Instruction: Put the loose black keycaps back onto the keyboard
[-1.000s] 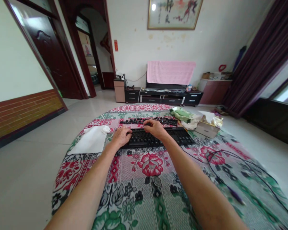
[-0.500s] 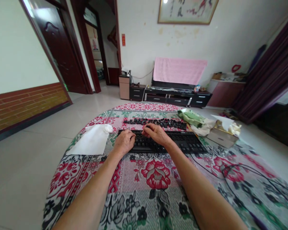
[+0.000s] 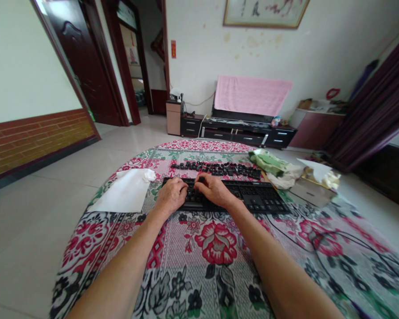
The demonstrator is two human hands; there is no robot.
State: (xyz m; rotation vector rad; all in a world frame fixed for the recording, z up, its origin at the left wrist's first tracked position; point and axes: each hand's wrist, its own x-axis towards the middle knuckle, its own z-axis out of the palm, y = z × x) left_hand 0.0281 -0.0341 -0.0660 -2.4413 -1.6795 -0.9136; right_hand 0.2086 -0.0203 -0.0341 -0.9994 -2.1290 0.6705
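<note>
A black keyboard (image 3: 259,197) lies across the patterned tablecloth in front of me. My left hand (image 3: 172,193) rests on its left end, fingers curled and pressed together at the edge of the keys. Over the left-middle keys, my right hand (image 3: 213,189) is closed in a pinch. A small black piece, which looks like a keycap (image 3: 201,179), shows between its thumb and fingers. Both hands cover part of the key rows. Just beyond the keyboard, many loose black keycaps (image 3: 226,169) lie in uneven rows.
White paper (image 3: 119,195) with a crumpled tissue lies left of the keyboard. On the right are a green and white plastic bag (image 3: 272,166) and an open box (image 3: 312,192). A black cable (image 3: 286,235) loops over the tablecloth (image 3: 216,274). A towel-draped television (image 3: 252,97) stands beyond.
My right hand has lowered slightly and shifted a little left, closer to the keys. The left hand stays on the keyboard's left end. The whole view has tilted slightly.
</note>
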